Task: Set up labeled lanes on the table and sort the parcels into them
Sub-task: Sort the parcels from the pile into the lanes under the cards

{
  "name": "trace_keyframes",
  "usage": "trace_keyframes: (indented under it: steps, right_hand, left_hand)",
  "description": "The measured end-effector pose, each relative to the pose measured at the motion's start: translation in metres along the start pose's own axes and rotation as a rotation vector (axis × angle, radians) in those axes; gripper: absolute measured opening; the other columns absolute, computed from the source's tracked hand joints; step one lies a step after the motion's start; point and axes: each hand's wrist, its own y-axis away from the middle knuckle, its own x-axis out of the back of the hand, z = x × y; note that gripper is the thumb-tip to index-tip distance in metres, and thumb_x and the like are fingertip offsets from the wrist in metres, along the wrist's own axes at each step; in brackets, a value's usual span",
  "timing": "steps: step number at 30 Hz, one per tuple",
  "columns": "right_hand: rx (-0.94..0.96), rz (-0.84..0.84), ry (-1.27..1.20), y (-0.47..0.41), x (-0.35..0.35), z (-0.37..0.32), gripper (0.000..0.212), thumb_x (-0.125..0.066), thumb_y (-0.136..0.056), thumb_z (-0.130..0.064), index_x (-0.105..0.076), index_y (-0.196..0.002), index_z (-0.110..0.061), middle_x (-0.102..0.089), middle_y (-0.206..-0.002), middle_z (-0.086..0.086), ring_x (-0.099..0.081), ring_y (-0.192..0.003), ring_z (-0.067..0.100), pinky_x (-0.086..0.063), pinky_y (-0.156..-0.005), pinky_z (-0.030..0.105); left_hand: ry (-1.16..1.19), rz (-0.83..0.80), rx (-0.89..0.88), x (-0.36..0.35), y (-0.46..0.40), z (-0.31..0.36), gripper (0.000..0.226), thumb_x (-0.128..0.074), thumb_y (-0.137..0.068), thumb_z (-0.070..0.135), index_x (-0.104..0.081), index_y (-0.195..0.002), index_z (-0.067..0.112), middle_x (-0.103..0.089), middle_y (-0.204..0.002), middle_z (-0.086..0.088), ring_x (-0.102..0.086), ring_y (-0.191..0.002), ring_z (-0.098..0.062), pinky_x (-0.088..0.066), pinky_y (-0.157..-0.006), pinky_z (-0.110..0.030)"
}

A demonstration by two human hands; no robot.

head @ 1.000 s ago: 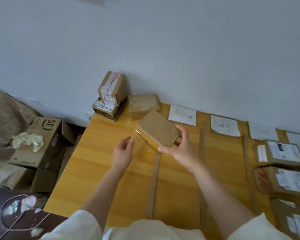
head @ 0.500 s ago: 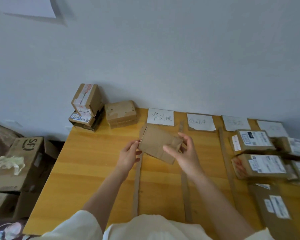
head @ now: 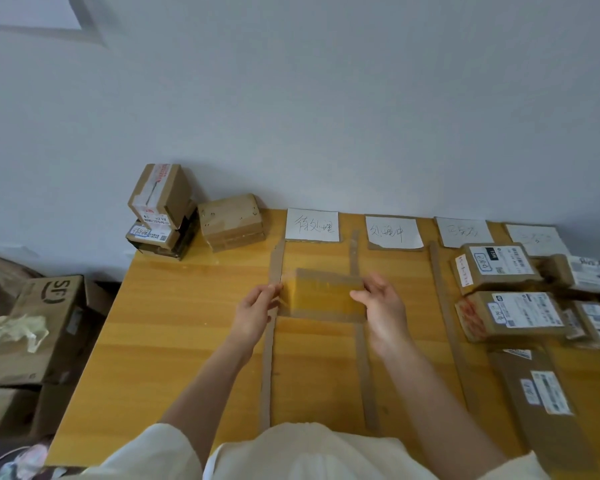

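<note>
A plain brown cardboard parcel (head: pixel 323 296), blurred by motion, lies low over the first lane of the wooden table (head: pixel 187 323). It sits between two cardboard strips (head: pixel 269 341) (head: pixel 362 358), in front of the first white handwritten label (head: pixel 312 225). My left hand (head: pixel 257 310) holds its left edge with the fingertips. My right hand (head: pixel 381 313) grips its right edge, fingers curled over it. Three more labels (head: pixel 394 233) (head: pixel 463 232) (head: pixel 536 239) line the back edge.
Several labelled parcels (head: pixel 510 315) fill the lanes at the right, with a long flat one (head: pixel 541 403) near the front. Three boxes (head: pixel 160 199) (head: pixel 156 237) (head: pixel 232 221) stand at the back left corner. Large cartons (head: pixel 45 323) sit on the floor to the left.
Both hands have brought the parcel down and forward from mid-air into the first lane. My left hand, free a second ago, now holds its left edge.
</note>
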Motion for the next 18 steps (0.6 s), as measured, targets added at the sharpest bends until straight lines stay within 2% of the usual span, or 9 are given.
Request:
trace_keyframes:
  steps: [3,5,9,13,15,18]
  right_hand:
    - [-0.057,0.048,-0.009,0.002,0.000,-0.001,0.058,-0.073,-0.085,-0.030,-0.049,-0.137,-0.026,-0.061,-0.121,-0.011,-0.053,-0.120,0.015,-0.039,-0.109,0.051]
    - [-0.133,0.091,-0.050,0.001,-0.002,-0.001,0.056,-0.077,-0.081,-0.037,-0.053,-0.131,-0.027,-0.062,-0.122,-0.007,-0.054,-0.119,0.019,-0.042,-0.104,0.056]
    - [-0.175,0.147,-0.087,0.000,-0.005,0.006,0.041,-0.085,-0.071,-0.035,-0.061,-0.104,-0.028,-0.065,-0.118,0.000,-0.059,-0.111,0.023,-0.048,-0.099,0.049]
    - [-0.202,0.042,-0.103,0.001,-0.004,0.011,0.047,-0.080,-0.074,-0.032,-0.063,-0.116,-0.018,-0.069,-0.113,0.005,-0.062,-0.107,0.023,-0.049,-0.100,0.042]
    - [-0.244,-0.019,-0.087,0.002,-0.002,0.010,0.038,-0.073,-0.081,-0.029,-0.063,-0.114,-0.014,-0.069,-0.110,0.006,-0.063,-0.103,0.022,-0.052,-0.093,0.037]
    - [-0.305,-0.084,-0.058,0.004,0.001,0.011,0.024,-0.069,-0.084,-0.027,-0.061,-0.106,-0.021,-0.067,-0.111,0.007,-0.063,-0.106,0.025,-0.055,-0.091,0.042]
  left_hand:
    - [0.039,0.002,0.003,-0.004,0.004,-0.001,0.030,-0.045,-0.098,0.043,-0.063,-0.111,0.022,-0.067,-0.109,0.008,-0.061,-0.104,-0.007,-0.052,-0.091,-0.037]
    - [0.090,0.009,0.011,-0.006,0.006,-0.003,0.030,-0.047,-0.097,0.044,-0.061,-0.113,0.023,-0.067,-0.110,0.005,-0.062,-0.105,-0.011,-0.056,-0.085,-0.037]
    - [0.174,0.031,0.028,-0.007,0.010,-0.005,0.030,-0.051,-0.097,0.040,-0.059,-0.117,0.019,-0.069,-0.110,0.001,-0.065,-0.103,-0.015,-0.059,-0.076,-0.033]
    - [0.217,0.013,0.021,-0.007,0.015,-0.006,0.028,-0.057,-0.095,0.032,-0.058,-0.117,0.016,-0.072,-0.107,0.000,-0.066,-0.100,-0.012,-0.059,-0.075,-0.032]
    - [0.232,0.005,0.022,-0.007,0.014,-0.007,0.030,-0.059,-0.094,0.029,-0.058,-0.118,0.012,-0.072,-0.107,-0.003,-0.066,-0.104,-0.015,-0.058,-0.080,-0.036]
    - [0.239,0.002,0.032,-0.005,0.012,-0.009,0.030,-0.060,-0.093,0.026,-0.058,-0.118,0.010,-0.073,-0.106,-0.005,-0.065,-0.107,-0.018,-0.056,-0.088,-0.041]
